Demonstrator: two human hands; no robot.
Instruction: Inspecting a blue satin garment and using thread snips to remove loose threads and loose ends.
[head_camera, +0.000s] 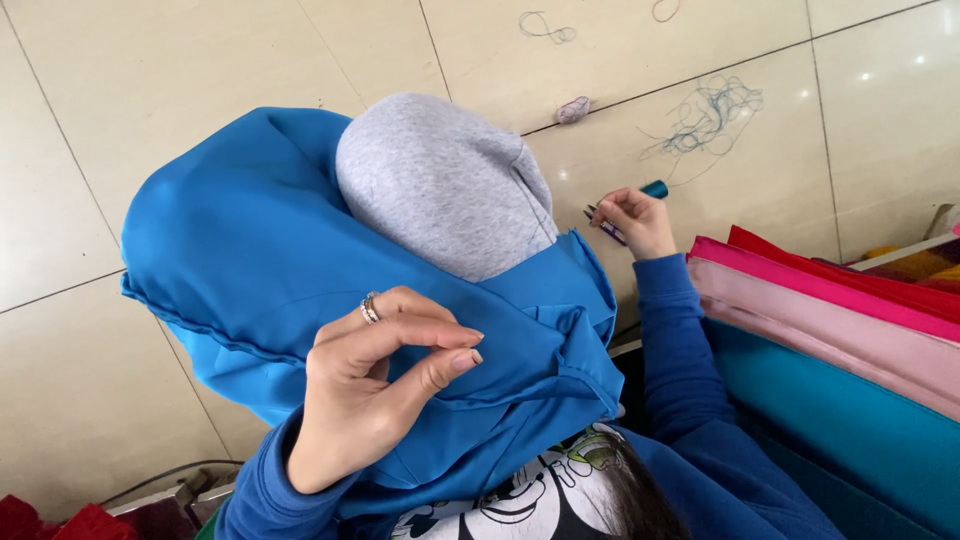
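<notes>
Left hand (375, 385): my thumb and forefinger are pinched together in front of the blue hood (270, 250); what they pinch is too fine to see.
Right hand (635, 220): my fingers are clamped on small snips (603, 224) beside a teal spool (655, 188).
Hood: draped on my lap, grey lining (440, 185) turned up.
Right: folded cloth (830, 330), stacked.

Colours as I log them from my remote seat:

- Hooded garment (270, 250), centre: plain bright blue outside; its hood lining (440, 185), at 12 o'clock, is heathered light grey.
- Ring (370, 308) on the left hand (370, 390): silver.
- Sleeves (680, 340): the same blue.
- Snips (606, 226) at the right hand (640, 222), 2 o'clock: purple handle; thread spool (655, 188) beside it is teal.
- Loose threads (710, 115) on the floor, 1 o'clock: teal-grey tangle.
- Floor tiles (100, 130): glossy cream with dark grout lines.
- Stacked fabric (830, 320), 3 o'clock: red, hot pink, pale pink, teal.
- Shirt print (530, 495), 6 o'clock: black and white cartoon with a green touch.
- Cloth (60, 520), 8 o'clock: dark red.
</notes>
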